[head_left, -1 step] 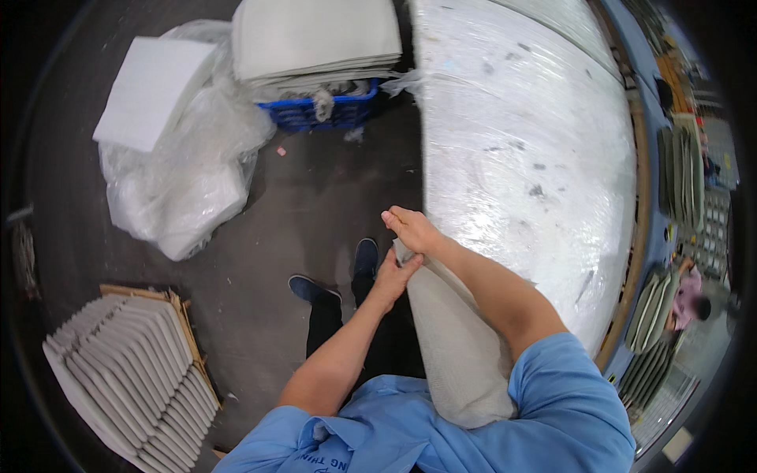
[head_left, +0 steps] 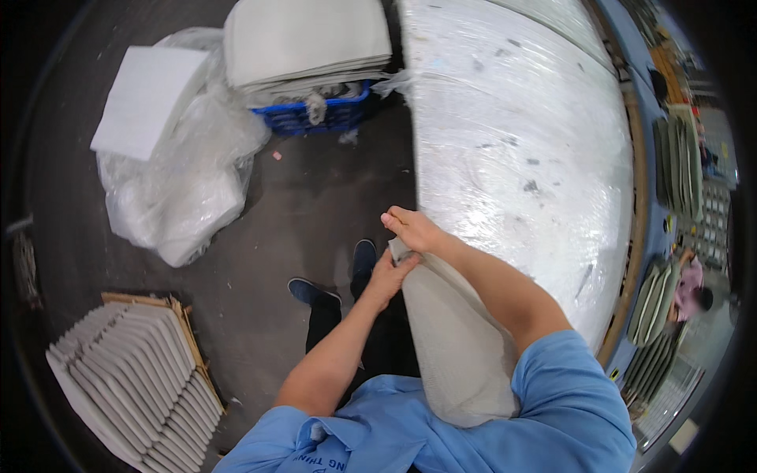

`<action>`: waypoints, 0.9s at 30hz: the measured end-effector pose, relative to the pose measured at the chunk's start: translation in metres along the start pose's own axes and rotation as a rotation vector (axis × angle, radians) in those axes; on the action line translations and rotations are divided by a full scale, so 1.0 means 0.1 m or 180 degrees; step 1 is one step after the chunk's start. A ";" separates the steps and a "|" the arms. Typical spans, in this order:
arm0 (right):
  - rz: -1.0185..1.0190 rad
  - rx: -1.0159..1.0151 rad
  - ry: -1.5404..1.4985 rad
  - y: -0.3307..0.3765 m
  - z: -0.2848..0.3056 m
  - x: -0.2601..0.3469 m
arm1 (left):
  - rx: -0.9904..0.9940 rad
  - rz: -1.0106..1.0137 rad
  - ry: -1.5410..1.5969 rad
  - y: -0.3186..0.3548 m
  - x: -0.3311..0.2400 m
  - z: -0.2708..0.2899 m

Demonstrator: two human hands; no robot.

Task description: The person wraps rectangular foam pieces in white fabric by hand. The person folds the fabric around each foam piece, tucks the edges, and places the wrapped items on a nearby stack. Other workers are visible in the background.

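A light grey, woven-looking padded piece point(head_left: 457, 347) leans upright against my body, its wide end at my right upper arm and its narrow end pointing away from me. My left hand point(head_left: 388, 277) grips the narrow end, thumb laid across its folded edge. Just above that edge is my right hand point(head_left: 414, 230), its fingers curled closed and its wrist crossing over the piece. What the right fingers hold, if anything, is hidden beneath the hand.
To the right lies a large film-wrapped block point(head_left: 520, 158). Flat grey sheets point(head_left: 307, 39) rest on a blue crate point(head_left: 315, 117) ahead. Clear plastic wrapping point(head_left: 173, 197) with a white foam sheet point(head_left: 150, 98) is at left; grey pads point(head_left: 134, 370) stand lower left. A person point(head_left: 691, 288) is far right.
The surroundings have shifted slightly left in the view. Both hands keep their places on or at the grey padded piece, with the left hand a touch further left.
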State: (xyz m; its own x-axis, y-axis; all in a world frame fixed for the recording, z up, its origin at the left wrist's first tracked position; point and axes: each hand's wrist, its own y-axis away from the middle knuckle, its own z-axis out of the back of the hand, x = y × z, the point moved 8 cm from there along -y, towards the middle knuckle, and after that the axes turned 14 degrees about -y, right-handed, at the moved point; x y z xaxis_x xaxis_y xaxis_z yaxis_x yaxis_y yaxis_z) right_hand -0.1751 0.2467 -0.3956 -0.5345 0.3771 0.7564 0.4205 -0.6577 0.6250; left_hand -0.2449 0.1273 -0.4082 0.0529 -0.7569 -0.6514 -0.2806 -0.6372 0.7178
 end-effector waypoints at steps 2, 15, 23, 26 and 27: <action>0.0169 0.0226 0.0182 0.30 0.25 -0.09 | 0.0053 0.0195 -0.0387 -0.03 -0.08 0.03; -0.0280 -0.0838 0.0692 1.76 1.13 -0.75 | 0.0483 -0.0854 -0.5496 -0.29 -0.93 -1.24; -0.0424 -0.2255 0.0850 2.19 1.19 -1.27 | -0.0332 -0.1111 -0.5657 -0.47 -0.78 -1.42; -0.0139 -0.2649 0.0671 2.17 1.16 -1.31 | -0.0477 -0.1342 -0.5775 -0.55 -0.79 -1.45; -0.0038 -0.2671 0.0637 2.13 1.18 -1.31 | -0.0510 -0.1334 -0.5792 -0.60 -0.77 -1.41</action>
State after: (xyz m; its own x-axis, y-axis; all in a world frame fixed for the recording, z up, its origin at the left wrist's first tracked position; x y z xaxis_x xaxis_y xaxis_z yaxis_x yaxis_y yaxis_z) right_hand 0.0711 0.1344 -0.3384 -0.6877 0.3170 0.6531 -0.2246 -0.9484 0.2238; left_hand -0.0971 0.2029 -0.3664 -0.8975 0.4240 -0.1214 -0.4347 -0.8040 0.4058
